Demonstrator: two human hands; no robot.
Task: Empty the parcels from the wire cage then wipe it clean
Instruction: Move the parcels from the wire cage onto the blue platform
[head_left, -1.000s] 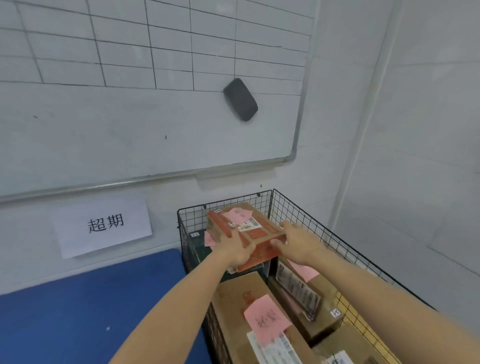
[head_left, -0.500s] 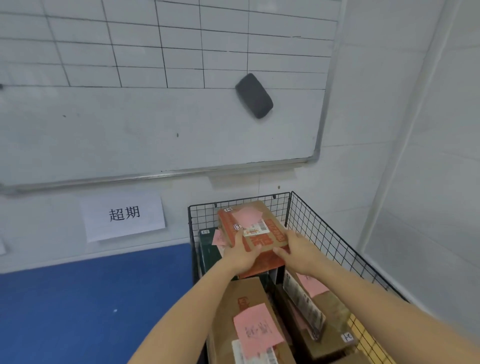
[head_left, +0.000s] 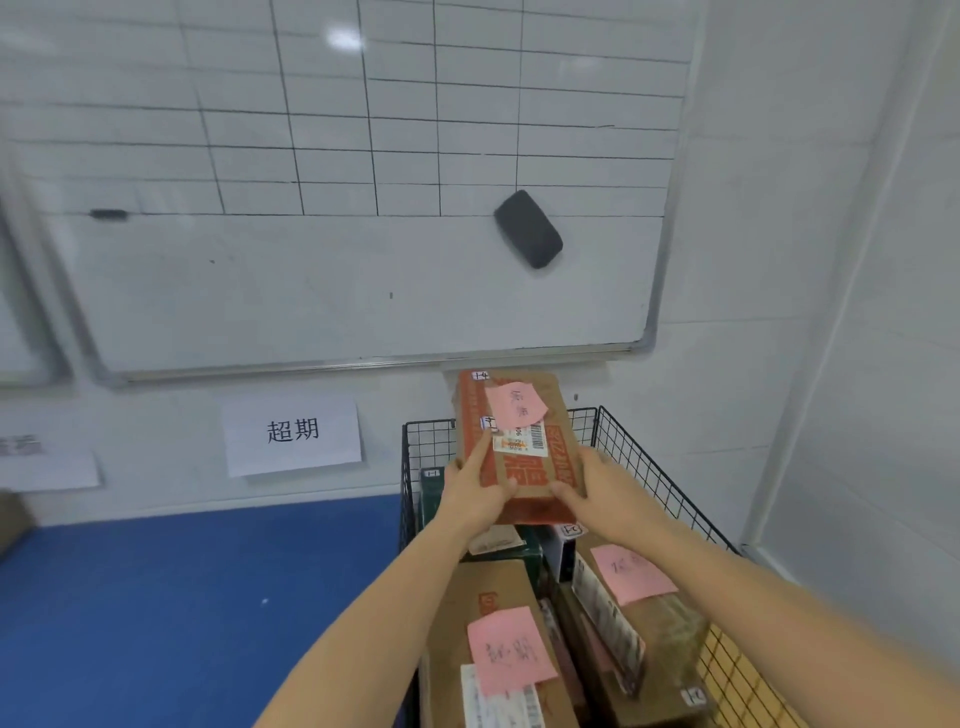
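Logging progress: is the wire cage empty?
Not empty: parcels lie in the wire cage below the box held by the left hand and right hand.

We record a blue floor (head_left: 182, 597) running to the white wall (head_left: 156, 478) at 12 o'clock. On it at 3 o'clock stands a black wire cage (head_left: 640, 470), set into the wall corner. At 9 o'clock a brown object (head_left: 13, 519) lies blurred at the frame edge. One white speck (head_left: 265, 601) lies mid-floor.

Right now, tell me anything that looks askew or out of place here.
The black eraser sticks to the whiteboard at a slant. In the wire cage, the right-hand parcel looks tilted, not flat. Nothing looks spilled or damaged.
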